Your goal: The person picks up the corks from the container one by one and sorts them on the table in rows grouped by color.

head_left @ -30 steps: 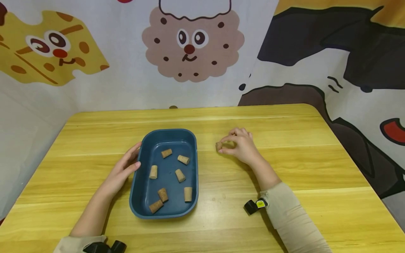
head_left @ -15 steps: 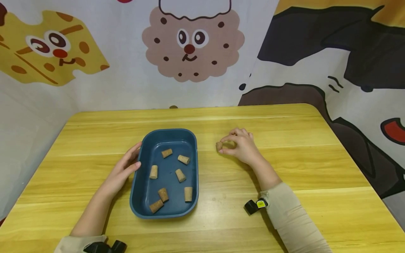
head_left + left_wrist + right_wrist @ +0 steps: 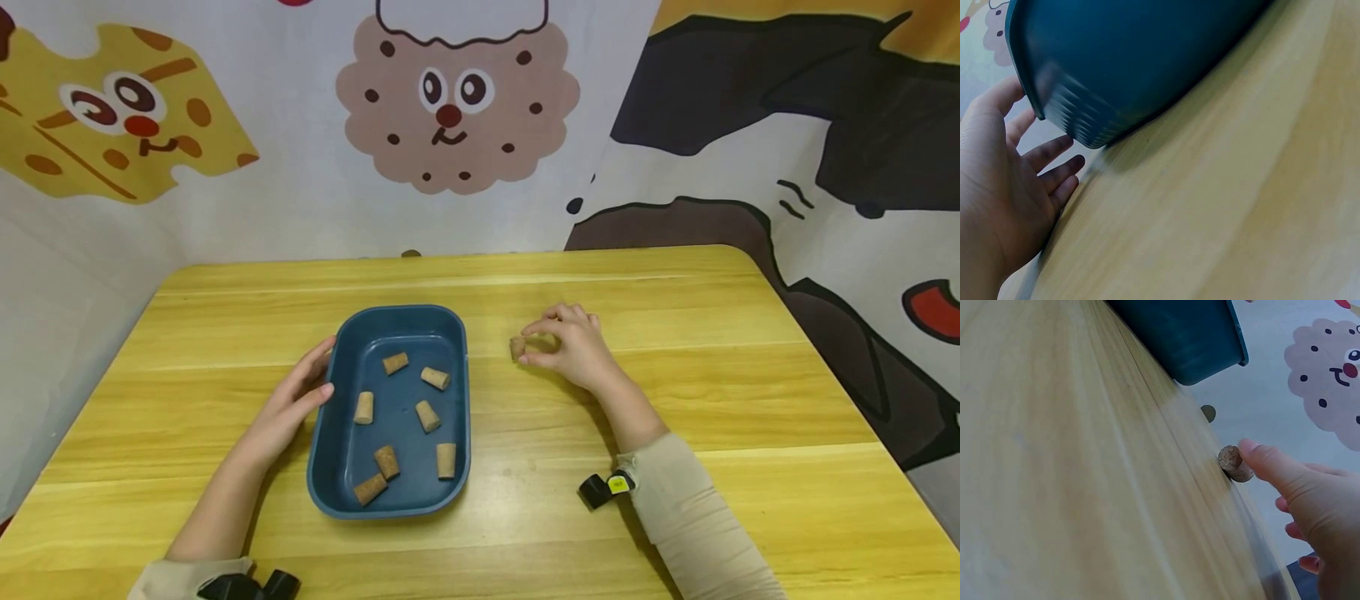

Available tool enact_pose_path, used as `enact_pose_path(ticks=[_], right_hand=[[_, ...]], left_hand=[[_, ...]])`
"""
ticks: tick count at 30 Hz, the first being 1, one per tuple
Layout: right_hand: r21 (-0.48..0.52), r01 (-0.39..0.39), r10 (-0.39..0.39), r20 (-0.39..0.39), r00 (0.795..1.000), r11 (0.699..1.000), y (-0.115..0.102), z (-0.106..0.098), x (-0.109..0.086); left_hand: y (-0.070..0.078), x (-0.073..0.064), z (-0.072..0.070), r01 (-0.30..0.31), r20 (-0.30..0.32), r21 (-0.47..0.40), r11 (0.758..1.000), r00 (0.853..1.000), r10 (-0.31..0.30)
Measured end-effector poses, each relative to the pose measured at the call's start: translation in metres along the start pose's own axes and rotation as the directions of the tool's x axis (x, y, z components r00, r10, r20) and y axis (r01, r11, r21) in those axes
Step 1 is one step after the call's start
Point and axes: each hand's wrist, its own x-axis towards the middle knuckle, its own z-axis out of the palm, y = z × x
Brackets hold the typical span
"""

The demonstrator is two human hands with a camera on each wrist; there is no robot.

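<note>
My left hand point(image 3: 288, 400) rests against the left side of a blue tray point(image 3: 390, 510), its fingers fairly straight and its thumb at the rim. In the left wrist view the fingertips of the left hand point(image 3: 1016, 181) lie along the tray's corner point(image 3: 1116, 56). To the right of the tray, my right hand point(image 3: 570, 346) pinches a brown cork point(image 3: 517, 348) between thumb and index finger, low at the tabletop. The right wrist view has the thumb on the cork's side point(image 3: 1240, 472) near its upper end; the index finger is mostly hidden there.
Several corks lie scattered inside the tray, among them a pale one point(image 3: 446, 461) at the near right and a darker one point(image 3: 370, 490) at the near left. The wooden table point(image 3: 675, 333) backs onto a cartoon-printed cloth point(image 3: 300, 208).
The cork at my right fingertips has shifted very slightly left. My left hand, the tray and the corks in it have stayed where they were.
</note>
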Motion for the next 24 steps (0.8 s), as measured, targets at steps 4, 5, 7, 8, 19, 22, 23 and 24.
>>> enact_pose_path(ticks=[4, 5, 7, 8, 19, 22, 23, 24], right_hand=[[0.010, 0.027, -0.026, -0.034, 0.999, 1.000, -0.005, -0.002, 0.000], [0.014, 0.038, -0.037, -0.044, 0.998, 0.999, -0.007, -0.003, 0.001], [0.020, 0.064, -0.062, -0.065, 0.996, 0.998, -0.014, -0.006, 0.002], [0.022, 0.079, -0.077, -0.075, 0.994, 0.997, -0.018, -0.008, 0.003], [0.058, 0.245, -0.236, -0.123, 0.964, 0.968, -0.070, -0.022, 0.022], [0.051, 0.256, -0.252, -0.075, 0.965, 0.965, -0.085, -0.021, 0.030], [0.043, 0.260, -0.257, -0.054, 0.965, 0.965, -0.090, -0.020, 0.032], [0.031, 0.266, -0.265, -0.034, 0.964, 0.963, -0.094, -0.019, 0.034]], left_hand=[[0.000, -0.001, 0.000, 0.003, 0.000, 0.000, 1.000, 1.000, -0.003], [0.000, -0.001, 0.000, 0.003, 0.000, 0.000, 1.000, 1.000, -0.003], [0.000, -0.001, 0.000, 0.005, -0.002, 0.003, 1.000, 1.000, -0.005], [0.000, -0.001, 0.000, 0.004, -0.003, 0.004, 1.000, 1.000, -0.004], [0.001, 0.000, 0.000, 0.006, 0.000, 0.008, 1.000, 1.000, -0.006], [0.000, 0.000, 0.000, 0.006, 0.001, 0.008, 1.000, 1.000, -0.006], [0.000, 0.000, 0.000, 0.006, 0.001, 0.008, 1.000, 1.000, -0.006], [0.000, 0.000, 0.000, 0.006, 0.001, 0.008, 1.000, 1.000, -0.006]])
